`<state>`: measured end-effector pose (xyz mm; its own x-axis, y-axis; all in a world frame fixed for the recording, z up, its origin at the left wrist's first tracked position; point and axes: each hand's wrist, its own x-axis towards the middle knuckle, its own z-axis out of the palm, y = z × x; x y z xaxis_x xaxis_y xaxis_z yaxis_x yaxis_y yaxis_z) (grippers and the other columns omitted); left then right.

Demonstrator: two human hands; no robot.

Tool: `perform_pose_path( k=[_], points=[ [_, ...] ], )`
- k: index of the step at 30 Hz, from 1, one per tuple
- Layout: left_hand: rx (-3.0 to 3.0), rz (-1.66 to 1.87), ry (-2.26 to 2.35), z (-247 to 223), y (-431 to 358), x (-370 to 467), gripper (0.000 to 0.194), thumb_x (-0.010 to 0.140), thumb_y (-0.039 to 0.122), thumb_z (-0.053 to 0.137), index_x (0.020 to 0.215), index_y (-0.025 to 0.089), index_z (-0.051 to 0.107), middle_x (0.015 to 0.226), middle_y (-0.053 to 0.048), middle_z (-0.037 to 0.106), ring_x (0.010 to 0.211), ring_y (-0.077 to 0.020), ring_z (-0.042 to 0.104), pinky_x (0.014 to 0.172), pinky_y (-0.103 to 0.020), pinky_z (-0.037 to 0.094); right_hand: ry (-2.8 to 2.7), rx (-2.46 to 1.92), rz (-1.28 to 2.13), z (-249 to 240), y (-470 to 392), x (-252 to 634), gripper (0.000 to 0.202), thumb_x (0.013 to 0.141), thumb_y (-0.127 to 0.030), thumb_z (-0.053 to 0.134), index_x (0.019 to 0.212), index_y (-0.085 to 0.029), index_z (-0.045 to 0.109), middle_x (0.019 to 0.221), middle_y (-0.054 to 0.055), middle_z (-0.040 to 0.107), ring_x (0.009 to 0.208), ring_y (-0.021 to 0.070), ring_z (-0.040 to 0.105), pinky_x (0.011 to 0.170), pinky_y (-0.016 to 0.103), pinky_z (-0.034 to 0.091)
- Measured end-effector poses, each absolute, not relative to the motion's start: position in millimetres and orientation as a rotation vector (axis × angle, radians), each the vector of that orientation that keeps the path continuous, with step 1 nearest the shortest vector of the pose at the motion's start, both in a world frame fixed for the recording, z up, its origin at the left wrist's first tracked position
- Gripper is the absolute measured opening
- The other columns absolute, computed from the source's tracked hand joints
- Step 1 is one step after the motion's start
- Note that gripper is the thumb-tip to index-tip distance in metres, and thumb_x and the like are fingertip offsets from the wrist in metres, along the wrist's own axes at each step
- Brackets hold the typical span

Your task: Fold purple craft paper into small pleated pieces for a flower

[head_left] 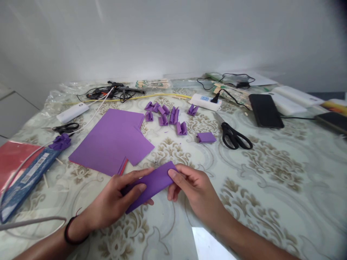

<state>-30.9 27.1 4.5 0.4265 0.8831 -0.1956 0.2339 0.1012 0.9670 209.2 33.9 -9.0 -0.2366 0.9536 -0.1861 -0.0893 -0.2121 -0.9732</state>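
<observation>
A folded strip of purple paper [155, 182] is held slanted between my two hands above the table, its right end higher. My left hand [119, 198] grips the left part, thumb on top and fingers behind. At the right end, my right hand [193, 187] pinches the strip between thumb and fingers. Beyond my left hand lies a stack of purple sheets [108, 139], with a red edge showing beneath. Several small folded purple pieces [174, 115] stand farther back, and a flat folded one [206, 137] lies near black-handled scissors [234, 137].
A white power strip [202, 101] with a black plug sits at the back. To the right lies a black phone [266, 111]. On the left are a crumpled purple piece [60, 142], smaller scissors [66, 128], a blue package [31, 180], a white device [72, 112] and cables.
</observation>
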Motion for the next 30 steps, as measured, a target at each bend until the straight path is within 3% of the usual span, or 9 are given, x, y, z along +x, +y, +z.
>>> perform_pose_path(
  k=[3,7,14,23,27,30],
  points=[
    [1.399,0.670,1.068,4.3,27.6,-32.4,0.046,0.104,0.043,0.069,0.148,0.028,0.068,0.146,-0.012,0.072,0.091,-0.0240,0.085,0.081,-0.032,0.070,-1.148,-1.151,1.572,-9.1,35.1,210.1,0.044,0.095,-0.061,0.073,0.078,-0.021,0.067,0.057,0.001,0.070,0.056,0.0181,0.068,0.057,0.028,0.056],
    [1.421,0.716,1.129,1.0,28.7,-33.9,0.042,0.104,0.042,0.069,0.143,0.026,0.073,0.125,-0.009,0.083,0.089,-0.0249,0.084,0.080,-0.033,0.070,-1.097,-1.170,1.562,-9.2,36.1,210.5,0.042,0.095,-0.061,0.074,0.080,-0.021,0.069,0.057,0.001,0.071,0.054,0.0179,0.067,0.057,0.029,0.056],
    [1.452,0.725,1.148,1.3,29.4,-33.3,0.042,0.104,0.042,0.069,0.142,0.025,0.073,0.108,-0.007,0.086,0.087,-0.0247,0.084,0.076,-0.030,0.070,-1.060,-1.163,1.543,-9.7,37.2,209.6,0.042,0.092,-0.061,0.076,0.082,-0.021,0.072,0.057,0.002,0.072,0.053,0.0181,0.066,0.056,0.029,0.056],
    [1.480,0.722,1.135,2.1,30.0,-30.6,0.038,0.104,0.038,0.068,0.141,0.027,0.073,0.126,-0.007,0.083,0.086,-0.0220,0.085,0.075,-0.028,0.070,-1.061,-1.141,1.525,-11.0,37.5,209.7,0.040,0.094,-0.059,0.076,0.081,-0.021,0.072,0.056,0.000,0.072,0.053,0.0159,0.065,0.056,0.026,0.055],
    [1.703,0.732,1.215,-1.3,28.8,-33.9,0.035,0.104,0.034,0.068,0.136,0.025,0.075,0.129,-0.008,0.082,0.102,-0.0227,0.082,0.085,-0.027,0.066,-1.147,-1.159,1.528,-8.6,37.5,210.2,0.042,0.096,-0.059,0.074,0.078,-0.021,0.070,0.057,0.001,0.072,0.056,0.0165,0.067,0.058,0.026,0.056],
    [1.827,0.707,1.214,-1.5,28.7,-34.3,0.034,0.105,0.031,0.065,0.138,0.026,0.074,0.126,-0.007,0.083,0.102,-0.0202,0.081,0.088,-0.026,0.064,-1.208,-1.156,1.545,-8.7,37.1,209.2,0.044,0.096,-0.060,0.071,0.076,-0.021,0.068,0.056,0.001,0.071,0.055,0.0168,0.067,0.058,0.026,0.056]
  ],
)
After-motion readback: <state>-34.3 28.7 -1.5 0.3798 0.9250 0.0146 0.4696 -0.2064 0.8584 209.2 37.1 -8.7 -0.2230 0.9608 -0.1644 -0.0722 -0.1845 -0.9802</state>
